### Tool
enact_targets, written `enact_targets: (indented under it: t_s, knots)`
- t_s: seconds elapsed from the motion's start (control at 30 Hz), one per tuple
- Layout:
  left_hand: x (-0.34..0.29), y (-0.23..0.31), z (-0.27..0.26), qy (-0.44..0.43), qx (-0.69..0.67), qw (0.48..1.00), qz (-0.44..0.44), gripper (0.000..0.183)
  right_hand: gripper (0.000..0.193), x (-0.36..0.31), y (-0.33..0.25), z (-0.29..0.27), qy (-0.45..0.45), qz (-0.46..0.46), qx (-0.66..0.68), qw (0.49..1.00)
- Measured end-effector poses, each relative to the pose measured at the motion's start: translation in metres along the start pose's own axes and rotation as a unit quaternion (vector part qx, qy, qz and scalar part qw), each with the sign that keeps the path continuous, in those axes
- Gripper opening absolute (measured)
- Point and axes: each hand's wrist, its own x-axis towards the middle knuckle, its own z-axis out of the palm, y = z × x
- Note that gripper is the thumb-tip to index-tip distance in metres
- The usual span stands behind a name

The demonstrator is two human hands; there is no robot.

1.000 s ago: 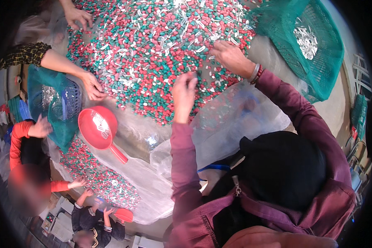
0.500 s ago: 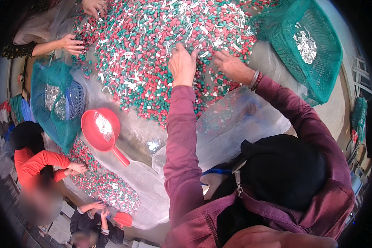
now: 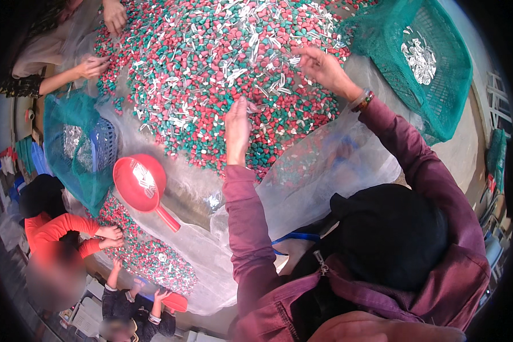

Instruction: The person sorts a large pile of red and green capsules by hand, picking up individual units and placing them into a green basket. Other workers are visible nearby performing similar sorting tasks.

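Observation:
A broad spread of small red, green and white pebble-like pieces, mixed with narrow white strips, lies on the work surface in front of me. My left hand is over its near part, fingers pointing away from me and apart from the thumb, which is blurred; I see nothing held. Farther right, my right hand reaches in over the pieces with its fingers stretched to the left. A white strip lies by those fingertips, and I cannot tell whether they touch it. Both my arms wear maroon sleeves.
A green net-lined basket with white strips stands right; a blue basket under green netting stands left. A red long-handled scoop holds white strips. Co-workers' hands work at upper left; others sit by a smaller pile at lower left.
My left hand has drawn back toward me and slightly left. My right hand has moved farther away from me, its fingers now more stretched. Co-workers' hands at the left have also shifted.

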Motion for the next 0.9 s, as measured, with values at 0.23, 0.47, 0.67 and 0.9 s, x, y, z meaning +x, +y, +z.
enact_targets:
  t_s: [0.23, 0.47, 0.67, 0.9]
  knots:
    - [0.015, 0.024, 0.015, 0.038, 0.323, 0.941, 0.096, 0.022, 0.033, 0.020, 0.008, 0.014, -0.052, -0.165, -0.476, 0.862]
    - [0.011, 0.003, 0.032, 0.020, 0.639, 0.746, 0.185, 0.024, 0.016, -0.006, -0.004, 0.023, -0.112, -0.077, -0.330, 0.934]
    - [0.001, 0.004, 0.004, 0.052, 0.335, 0.928, 0.157, 0.020, 0.011, -0.007, -0.021, 0.005, -0.112, 0.112, 0.185, 0.970]
    - [-0.012, 0.020, -0.011, -0.110, -0.318, 0.941, 0.028, 0.026, 0.013, -0.009, -0.029, -0.010, -0.176, 0.227, 0.429, 0.856]
